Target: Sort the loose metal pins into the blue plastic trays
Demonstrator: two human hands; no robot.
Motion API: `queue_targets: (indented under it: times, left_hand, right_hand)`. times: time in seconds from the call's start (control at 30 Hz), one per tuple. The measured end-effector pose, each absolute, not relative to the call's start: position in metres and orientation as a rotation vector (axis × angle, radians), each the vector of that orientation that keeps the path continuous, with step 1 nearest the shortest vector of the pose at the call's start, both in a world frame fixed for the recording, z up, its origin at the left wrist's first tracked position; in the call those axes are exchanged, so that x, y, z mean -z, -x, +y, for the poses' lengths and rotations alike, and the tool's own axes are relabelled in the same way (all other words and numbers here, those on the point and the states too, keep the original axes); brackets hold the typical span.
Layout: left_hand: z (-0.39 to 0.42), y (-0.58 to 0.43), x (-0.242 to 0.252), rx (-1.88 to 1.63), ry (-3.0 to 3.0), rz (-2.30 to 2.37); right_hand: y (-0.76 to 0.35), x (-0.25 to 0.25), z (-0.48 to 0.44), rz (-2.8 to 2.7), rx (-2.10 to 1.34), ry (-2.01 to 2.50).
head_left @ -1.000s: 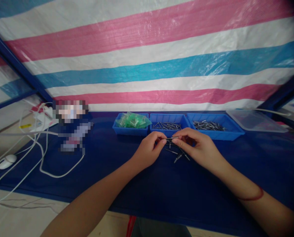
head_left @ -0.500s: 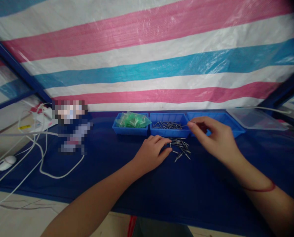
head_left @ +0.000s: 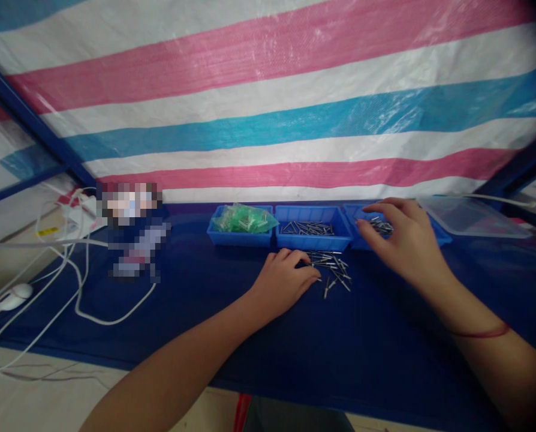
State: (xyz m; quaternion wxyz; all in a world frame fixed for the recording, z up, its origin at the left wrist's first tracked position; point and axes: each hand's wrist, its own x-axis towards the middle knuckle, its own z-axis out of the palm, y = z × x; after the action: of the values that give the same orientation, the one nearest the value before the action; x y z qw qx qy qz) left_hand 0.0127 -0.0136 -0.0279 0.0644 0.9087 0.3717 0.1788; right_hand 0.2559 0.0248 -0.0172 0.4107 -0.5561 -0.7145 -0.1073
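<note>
My left hand point(head_left: 285, 281) rests on the dark blue table beside a loose pile of metal rivets point(head_left: 335, 270), its thumb and index finger closed at the pile's left edge; what they pinch is too small to make out. Over the right blue bin point(head_left: 441, 236) is my right hand point(head_left: 405, 237), thumb and fingers apart with nothing between them. Small metal pieces point(head_left: 380, 226) show inside that bin behind the fingers. More rivets lie in the middle blue bin point(head_left: 313, 242). The left blue bin point(head_left: 241, 240) holds a clear bag of green pieces point(head_left: 245, 219).
A clear plastic lid point(head_left: 475, 217) lies at the back right. White cables point(head_left: 110, 323), a white plug-like device point(head_left: 14, 297) and a blurred-out object point(head_left: 137, 249) are on the left. A striped sheet point(head_left: 268, 132) hangs behind the bins.
My right hand has opened and shifted slightly right; the thin piece it held is no longer between its fingers. My left thumb and index finger have come together at the pile.
</note>
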Motion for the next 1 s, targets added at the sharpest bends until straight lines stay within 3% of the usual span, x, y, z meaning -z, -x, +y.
queue_targets:
  times: [0.2,0.47,0.73,1.0]
  left_hand:
    - [-0.010,-0.011,0.028,-0.535,-2.731,1.166]
    - [-0.010,-0.012,0.021,-0.963,-2.284,1.128]
    - [-0.013,-0.017,0.022,-1.083,-1.735,0.974]
    - [-0.011,-0.015,0.024,-1.022,-1.939,1.056]
  right_hand:
    - [-0.235,0.004,0.006,-1.835,0.240,1.228]
    - [-0.205,0.003,-0.017,-2.233,-0.270,1.010]
    - [-0.197,0.013,-0.016,-2.101,-0.492,1.099]
    - [-0.198,0.010,-0.014,-1.809,-0.783,1.106]
